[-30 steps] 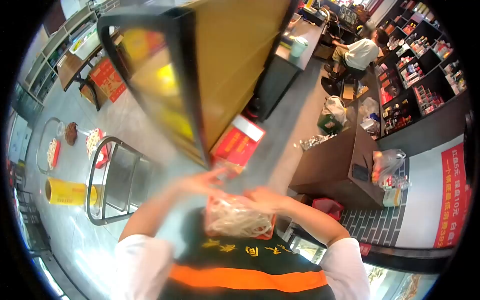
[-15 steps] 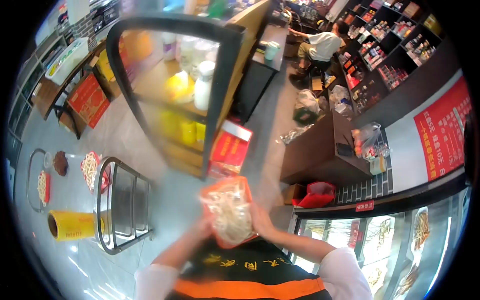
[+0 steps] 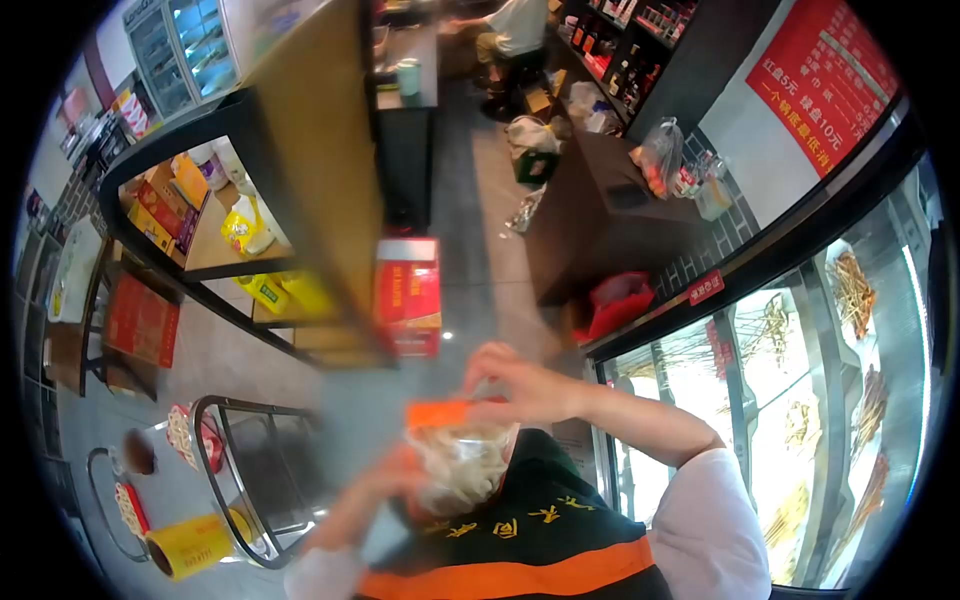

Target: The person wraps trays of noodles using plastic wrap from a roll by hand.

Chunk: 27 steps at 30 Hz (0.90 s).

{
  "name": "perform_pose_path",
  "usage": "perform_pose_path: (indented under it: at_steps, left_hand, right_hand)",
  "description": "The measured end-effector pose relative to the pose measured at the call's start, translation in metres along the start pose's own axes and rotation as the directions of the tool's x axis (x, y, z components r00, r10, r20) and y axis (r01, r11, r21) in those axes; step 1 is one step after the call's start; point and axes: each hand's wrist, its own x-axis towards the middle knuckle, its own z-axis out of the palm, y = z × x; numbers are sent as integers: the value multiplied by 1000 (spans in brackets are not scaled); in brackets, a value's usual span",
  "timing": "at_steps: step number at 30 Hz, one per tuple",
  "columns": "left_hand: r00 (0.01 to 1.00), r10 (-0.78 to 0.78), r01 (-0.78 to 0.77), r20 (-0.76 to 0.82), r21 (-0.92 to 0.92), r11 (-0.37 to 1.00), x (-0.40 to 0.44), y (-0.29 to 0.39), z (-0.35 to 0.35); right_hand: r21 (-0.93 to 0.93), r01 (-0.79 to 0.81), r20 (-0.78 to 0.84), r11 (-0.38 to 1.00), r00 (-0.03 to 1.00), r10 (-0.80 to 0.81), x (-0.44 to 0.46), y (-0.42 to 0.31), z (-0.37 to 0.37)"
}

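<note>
In front of my chest is a red-orange tray (image 3: 437, 413) holding pale, whitish strips of food (image 3: 465, 465) under shiny clear film. The exact kind of food is too blurred to tell. My left hand (image 3: 395, 472) grips the tray's left side, smeared by motion. At the far right corner, my right hand (image 3: 515, 387) has its fingers curled and closed at the rim; whether they pinch the film or the tray edge itself I cannot tell. Below the tray is my dark apron (image 3: 540, 520) with an orange band.
A metal cart (image 3: 275, 460) stands at left, with a yellow roll (image 3: 190, 545) and more red trays (image 3: 195, 437) beside it. Ahead are a wooden shelf unit (image 3: 310, 150) and a red box (image 3: 408, 290). A lit display fridge (image 3: 740, 400) lies right. A seated person (image 3: 515, 30) is far off.
My right hand has shifted from the tray's right side to its far corner, fingers now curled. The tray sits slightly lower, and my view has turned right, toward the fridge.
</note>
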Motion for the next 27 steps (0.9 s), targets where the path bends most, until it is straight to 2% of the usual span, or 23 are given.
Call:
perform_pose_path:
  at_steps: [1, 3, 4, 5, 6, 7, 8, 9, 11, 13, 14, 15, 17, 18, 20, 21, 23, 24, 26, 27]
  left_hand:
    - [1000, 9, -9, 23, -5, 1000, 0, 6, 11]
    - [999, 24, -23, 40, -13, 1000, -3, 4, 18]
    - [1000, -17, 18, -16, 24, 1000, -5, -2, 18]
    - [996, -57, 61, -74, 57, 996, -8, -6, 18]
    - [995, -50, 55, -84, 57, 997, -10, -10, 18]
    - [997, 18, -17, -72, 5, 1000, -12, -13, 19]
    - [994, 87, -90, -61, -48, 995, -13, -18, 19]
    - [993, 94, -98, -68, -49, 994, -15, -25, 16]
    - [994, -8, 8, -107, -2, 1000, -18, -34, 11]
    - [991, 20, -23, -135, -22, 999, -17, -36, 17]
    - [986, 44, -51, -162, -40, 998, -16, -35, 24]
    - [985, 49, -56, -166, -41, 998, -15, -32, 30]
    - [974, 65, -69, -218, -13, 998, -12, -27, 37]
    - [974, 68, -72, -218, -11, 997, -12, -28, 36]
    - [976, 51, -51, -213, 6, 999, -12, -30, 34]
    - [975, 56, -55, -213, 10, 998, -11, -30, 33]
    - [984, 104, -107, -143, -14, 994, -9, -26, 36]
    - [983, 110, -113, -145, -14, 994, -7, -25, 34]
    - [989, 97, -110, -110, -122, 986, -3, -25, 28]
    - [989, 101, -115, -111, -123, 986, -2, -26, 28]
  right_hand:
    - [7, 3, -4, 1000, 1000, -3, 0, 3, -1]
    - [-30, 91, 213, 995, 973, -82, 1, 10, -5]
    - [-28, 96, 222, 995, 971, -88, 0, 8, -9]
    - [207, -4, 201, 978, 979, -39, -2, 5, -13]
    - [430, -98, 193, 898, 981, 15, -3, 1, -16]
    - [431, -96, 201, 897, 980, 8, -4, -3, -16]
    - [493, -147, 178, 857, 982, 66, -6, -7, -16]
    - [552, -196, 160, 810, 979, 127, -7, -10, -16]
    - [513, -208, 184, 833, 974, 131, -7, -22, -10]
    - [381, -296, 269, 876, 942, 201, -10, -42, -6]
    - [214, -79, 189, 974, 981, 38, -11, -35, -1]
    - [213, -77, 195, 974, 980, 35, -9, -39, 0]
    - [-204, 28, 255, 979, 967, 26, -3, -51, 0]
    - [-205, 30, 255, 978, 967, 24, 0, -52, 2]
    - [-165, 17, 418, 986, 907, 54, 6, -53, 7]
    - [-168, 22, 419, 986, 907, 51, 7, -51, 8]
    - [74, 158, 373, 985, 911, -174, 12, -47, 10]
    - [73, 161, 377, 984, 909, -176, 14, -44, 12]
    - [293, 101, 371, 951, 905, -210, 14, -36, 17]
    - [291, 101, 375, 951, 903, -211, 13, -35, 19]
